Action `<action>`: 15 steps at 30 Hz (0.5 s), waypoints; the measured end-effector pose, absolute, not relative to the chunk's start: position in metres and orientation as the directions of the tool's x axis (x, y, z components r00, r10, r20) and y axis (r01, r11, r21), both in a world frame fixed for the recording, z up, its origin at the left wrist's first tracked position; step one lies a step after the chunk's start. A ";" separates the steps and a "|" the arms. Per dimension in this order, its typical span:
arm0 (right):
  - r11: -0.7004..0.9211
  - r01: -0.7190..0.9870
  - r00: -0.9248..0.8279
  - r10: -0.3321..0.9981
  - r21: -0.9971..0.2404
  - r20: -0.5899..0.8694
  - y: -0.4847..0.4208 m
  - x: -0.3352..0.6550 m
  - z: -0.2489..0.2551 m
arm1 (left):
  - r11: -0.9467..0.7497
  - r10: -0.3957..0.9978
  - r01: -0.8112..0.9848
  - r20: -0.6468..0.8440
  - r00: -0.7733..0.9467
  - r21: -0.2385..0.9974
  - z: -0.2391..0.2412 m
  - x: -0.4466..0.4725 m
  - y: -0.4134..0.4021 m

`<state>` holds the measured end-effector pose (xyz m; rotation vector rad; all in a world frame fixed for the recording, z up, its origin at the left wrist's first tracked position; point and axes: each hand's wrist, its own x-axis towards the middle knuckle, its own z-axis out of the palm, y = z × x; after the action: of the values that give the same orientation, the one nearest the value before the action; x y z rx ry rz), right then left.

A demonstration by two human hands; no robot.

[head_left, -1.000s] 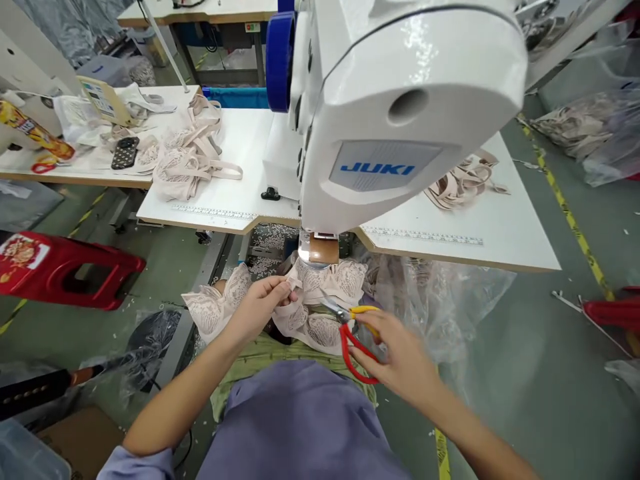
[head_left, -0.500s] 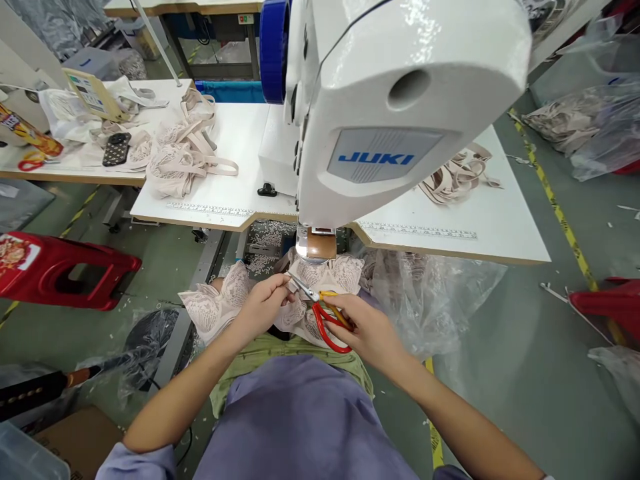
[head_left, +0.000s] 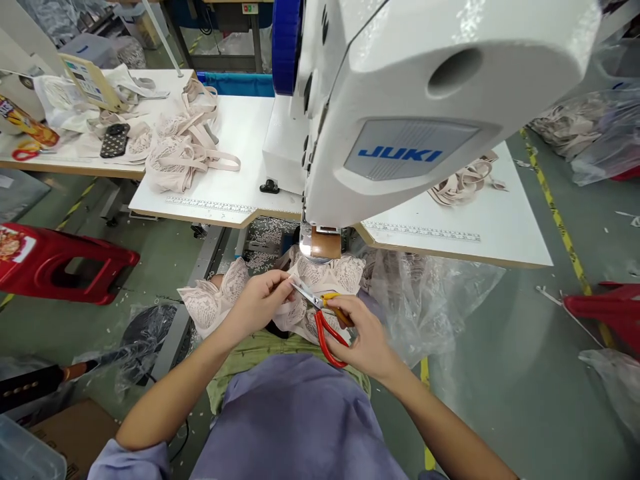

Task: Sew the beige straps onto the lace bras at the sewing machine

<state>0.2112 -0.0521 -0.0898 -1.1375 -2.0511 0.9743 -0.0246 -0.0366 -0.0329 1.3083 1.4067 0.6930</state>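
A beige lace bra (head_left: 215, 303) lies across my lap below the needle end of a white JUKI sewing machine (head_left: 400, 113). My left hand (head_left: 257, 303) pinches an edge of the bra's fabric between thumb and fingers. My right hand (head_left: 363, 337) is closed on a pair of scissors (head_left: 323, 313) with red and yellow handles. The blades point up and left and meet the fabric right beside my left fingertips.
The white sewing table (head_left: 240, 150) carries a heap of finished lace bras (head_left: 183, 150) on the left and beige straps (head_left: 463, 183) on the right. Red plastic stools (head_left: 55, 263) stand on the floor at both sides. A clear plastic bag (head_left: 430, 300) hangs below the table edge.
My right hand has brought the scissors up and left from over my lap until the blades reach the fabric held by my left hand. The left hand has stayed in place.
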 end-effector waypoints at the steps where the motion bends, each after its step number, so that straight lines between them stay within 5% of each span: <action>1: 0.367 0.435 -0.462 0.875 -0.822 0.146 -0.050 0.208 -0.089 | 0.238 0.942 0.341 -0.302 0.147 0.909 -0.032 -0.024 -0.037; 15: 0.349 0.512 -0.507 0.860 -0.785 0.052 -0.039 0.222 -0.079 | 0.279 0.949 0.266 -0.308 0.072 0.923 -0.036 -0.023 -0.039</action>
<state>0.2221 -0.0387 -0.0788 -1.1956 -2.1553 1.0075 -0.0235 -0.0387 -0.0363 1.2096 1.4325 0.7708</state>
